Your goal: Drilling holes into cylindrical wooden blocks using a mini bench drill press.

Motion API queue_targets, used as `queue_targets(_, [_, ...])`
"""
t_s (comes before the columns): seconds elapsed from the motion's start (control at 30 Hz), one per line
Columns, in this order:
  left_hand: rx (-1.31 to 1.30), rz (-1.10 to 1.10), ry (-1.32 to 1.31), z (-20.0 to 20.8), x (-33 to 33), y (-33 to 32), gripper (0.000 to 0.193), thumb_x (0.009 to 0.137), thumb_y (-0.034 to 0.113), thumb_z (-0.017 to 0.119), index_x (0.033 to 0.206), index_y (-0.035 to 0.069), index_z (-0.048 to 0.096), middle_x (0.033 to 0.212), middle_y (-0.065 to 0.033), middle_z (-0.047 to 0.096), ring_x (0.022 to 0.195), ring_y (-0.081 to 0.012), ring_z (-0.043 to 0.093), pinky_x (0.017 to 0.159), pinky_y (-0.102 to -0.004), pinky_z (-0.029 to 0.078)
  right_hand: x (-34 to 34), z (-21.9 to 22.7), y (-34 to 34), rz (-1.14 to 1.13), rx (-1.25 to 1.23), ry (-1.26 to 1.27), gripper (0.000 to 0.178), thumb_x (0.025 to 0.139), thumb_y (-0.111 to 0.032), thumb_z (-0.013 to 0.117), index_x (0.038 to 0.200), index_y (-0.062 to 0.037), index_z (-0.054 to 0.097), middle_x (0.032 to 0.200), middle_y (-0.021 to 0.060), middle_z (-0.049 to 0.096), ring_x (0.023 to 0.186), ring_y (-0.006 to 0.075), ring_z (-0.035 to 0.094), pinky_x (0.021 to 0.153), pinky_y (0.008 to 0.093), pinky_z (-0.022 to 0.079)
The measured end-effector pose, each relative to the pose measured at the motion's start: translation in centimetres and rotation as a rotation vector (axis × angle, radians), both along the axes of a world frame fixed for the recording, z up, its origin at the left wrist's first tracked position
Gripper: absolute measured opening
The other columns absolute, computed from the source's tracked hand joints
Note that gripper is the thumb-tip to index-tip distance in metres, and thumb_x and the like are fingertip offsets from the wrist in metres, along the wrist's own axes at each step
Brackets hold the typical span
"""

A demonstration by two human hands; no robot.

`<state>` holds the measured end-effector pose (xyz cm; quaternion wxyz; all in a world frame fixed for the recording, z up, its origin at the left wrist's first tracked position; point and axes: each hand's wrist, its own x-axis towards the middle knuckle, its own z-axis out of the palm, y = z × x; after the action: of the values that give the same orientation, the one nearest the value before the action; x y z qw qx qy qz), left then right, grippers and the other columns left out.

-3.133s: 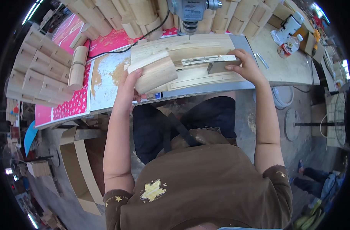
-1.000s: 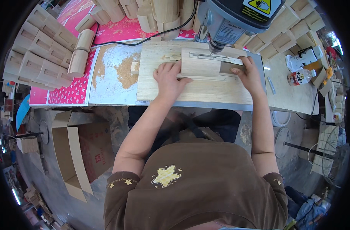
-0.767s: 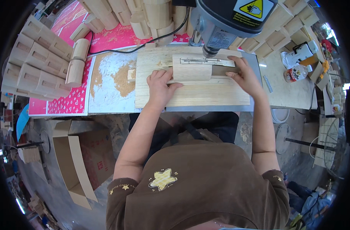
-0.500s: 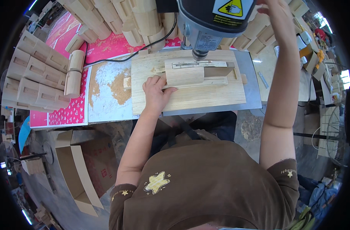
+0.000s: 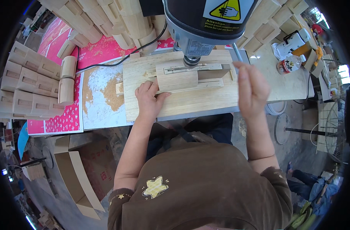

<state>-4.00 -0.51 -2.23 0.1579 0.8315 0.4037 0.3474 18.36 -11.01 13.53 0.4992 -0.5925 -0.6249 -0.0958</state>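
A pale wooden block (image 5: 177, 81) with a rounded face lies in a wooden jig on a flat board (image 5: 190, 103). My left hand (image 5: 149, 97) grips the block's left end, fingers curled at its corner and thumb along the near side. Over the block hangs a drill press (image 5: 198, 28), its chuck (image 5: 191, 61) close above the slotted metal and wood strip (image 5: 192, 69). To the right, my right hand (image 5: 253, 90) is closed at the lower end of the drill press lever (image 5: 236, 53); motion smears it slightly. The drill tip is hard to make out.
Stacks of slotted wooden blocks (image 5: 33, 82) stand at the left, with more behind the machine. A black cable (image 5: 121, 61) crosses the table past sawdust (image 5: 113, 92). A bottle (image 5: 291, 64) stands at right; an open cardboard box (image 5: 81, 176) lies on the floor.
My right hand has come down from high beside the machine to the right of the board, and the lever now shows. My left hand stays on the block. The whole view has shifted slightly.
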Motion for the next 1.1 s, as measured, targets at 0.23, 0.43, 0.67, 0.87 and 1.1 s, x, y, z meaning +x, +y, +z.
queue_targets(0.23, [-0.078,-0.016,-0.017,-0.1,0.4,0.2,0.054,0.060,0.025,0.078,0.110,0.011,0.062,0.076,-0.0018,0.049,0.079,-0.0216,0.050,0.076,-0.0370,0.032,0.9,-6.3,2.0,0.043,0.059,0.071,0.008,0.081,-0.002,0.059,0.086,0.0001,0.064,0.064,0.0086,0.053,0.060,0.0237,0.052,0.059,0.0333,0.039])
queue_targets(0.43, [-0.074,0.026,0.033,0.4,0.2,-0.5,0.053,0.061,0.026,0.077,0.109,0.012,0.062,0.076,-0.0013,0.051,0.079,-0.0215,0.051,0.077,-0.0373,0.033,1.5,2.0,1.7,0.040,0.197,-0.050,0.011,0.085,-0.010,0.059,0.077,-0.0018,0.059,0.058,0.0072,0.047,0.050,0.0188,0.043,0.049,0.0308,0.035])
queue_targets(0.67, [-0.044,-0.033,0.002,0.9,4.5,-1.2,0.047,0.064,0.025,0.076,0.106,0.010,0.061,0.080,-0.0026,0.054,0.084,-0.0236,0.053,0.079,-0.0384,0.034,5.9,10.0,11.1,-0.065,-0.138,0.027,0.033,0.088,-0.025,0.048,0.084,0.0048,0.062,0.070,0.0160,0.061,0.065,0.0199,0.058,0.061,0.0297,0.044])
queue_targets(0.87, [-0.036,-0.011,0.034,0.5,4.0,-1.1,0.052,0.066,0.027,0.074,0.113,0.011,0.060,0.083,-0.0024,0.054,0.087,-0.0230,0.053,0.080,-0.0386,0.034,2.9,8.8,5.4,-0.118,-0.047,-0.085,0.035,0.088,-0.025,0.047,0.078,0.0059,0.059,0.068,0.0203,0.058,0.067,0.0240,0.059,0.062,0.0342,0.044])
queue_targets(1.1, [-0.061,-0.005,0.033,0.8,3.7,-1.4,0.052,0.065,0.026,0.075,0.112,0.010,0.060,0.082,-0.0023,0.053,0.086,-0.0225,0.053,0.079,-0.0383,0.034,0.1,-2.3,1.0,-0.029,0.231,0.041,0.006,0.081,-0.003,0.056,0.077,-0.0004,0.061,0.061,0.0074,0.053,0.055,0.0206,0.050,0.053,0.0311,0.037])
